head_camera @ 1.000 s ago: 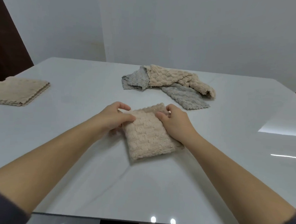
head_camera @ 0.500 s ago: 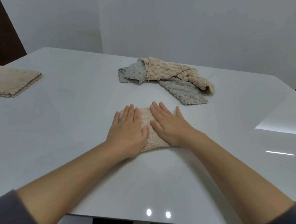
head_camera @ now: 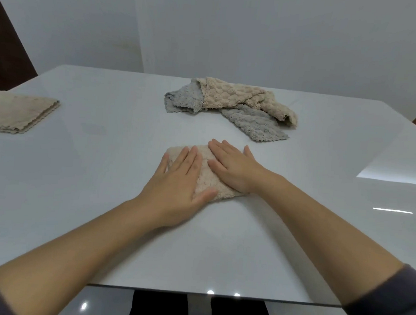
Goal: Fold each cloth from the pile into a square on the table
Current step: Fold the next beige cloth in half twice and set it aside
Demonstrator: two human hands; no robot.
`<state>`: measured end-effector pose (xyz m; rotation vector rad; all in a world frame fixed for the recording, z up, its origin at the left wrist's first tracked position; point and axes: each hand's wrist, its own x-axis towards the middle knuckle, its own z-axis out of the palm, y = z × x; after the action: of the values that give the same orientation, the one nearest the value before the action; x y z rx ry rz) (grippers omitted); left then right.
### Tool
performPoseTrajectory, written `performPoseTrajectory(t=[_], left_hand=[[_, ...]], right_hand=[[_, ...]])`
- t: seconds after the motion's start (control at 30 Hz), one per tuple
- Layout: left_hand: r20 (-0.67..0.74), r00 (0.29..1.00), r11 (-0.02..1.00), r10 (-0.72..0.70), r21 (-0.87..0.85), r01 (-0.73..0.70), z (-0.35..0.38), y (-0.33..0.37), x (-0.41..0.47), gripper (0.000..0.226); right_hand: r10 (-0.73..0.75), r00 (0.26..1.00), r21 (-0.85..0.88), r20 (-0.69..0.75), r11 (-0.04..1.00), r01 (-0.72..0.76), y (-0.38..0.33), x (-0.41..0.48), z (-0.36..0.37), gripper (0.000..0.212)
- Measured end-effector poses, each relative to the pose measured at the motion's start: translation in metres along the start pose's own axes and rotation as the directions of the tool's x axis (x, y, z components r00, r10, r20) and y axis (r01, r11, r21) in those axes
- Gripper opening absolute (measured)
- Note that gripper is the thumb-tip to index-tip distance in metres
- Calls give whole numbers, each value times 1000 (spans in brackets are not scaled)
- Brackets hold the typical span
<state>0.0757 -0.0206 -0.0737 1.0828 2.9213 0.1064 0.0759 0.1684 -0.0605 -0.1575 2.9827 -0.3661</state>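
Observation:
A folded beige cloth (head_camera: 207,179) lies in the middle of the white table (head_camera: 103,175). My left hand (head_camera: 176,179) presses flat on its left half with straight fingers. My right hand (head_camera: 233,168) presses flat on its right half, fingers spread. Most of the cloth is hidden under the two palms. Behind it lies the pile (head_camera: 232,105) of loose cloths, a beige one draped over grey ones. A stack of folded beige cloths (head_camera: 17,112) sits at the table's left edge.
The table's near edge (head_camera: 218,294) runs just below my forearms. A wall stands behind the table. A bright reflection (head_camera: 396,166) marks the glossy top at the right.
One second ago both hands pinched the cloth's far edge. Since then they have laid flat on it, and the left hand has slid slightly toward me.

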Motion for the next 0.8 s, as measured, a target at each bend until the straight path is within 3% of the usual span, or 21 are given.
performPoseTrajectory(t=[0.17,0.37,0.53,0.7,0.8], left_hand=[[19,1000,1000,0,18,-1,-9,-13,0,100],[37,997,998,-70,5,70,1,-9,0,104],[46,992,993,-118,-7,119,3,-3,0,90],[65,991,993,-116,39,114,3,-4,0,102],[91,989,992,-118,-39,122,-8,-4,0,89]], right_hand=[[-53,997,37,-64,998,56,1,-12,-6,60],[-153,988,9,-6,988,153,11,-22,2,59],[-216,969,13,-123,976,219,17,-19,6,55],[-229,973,13,-34,973,230,19,-13,10,53],[-212,977,26,18,977,211,20,-14,1,54]])
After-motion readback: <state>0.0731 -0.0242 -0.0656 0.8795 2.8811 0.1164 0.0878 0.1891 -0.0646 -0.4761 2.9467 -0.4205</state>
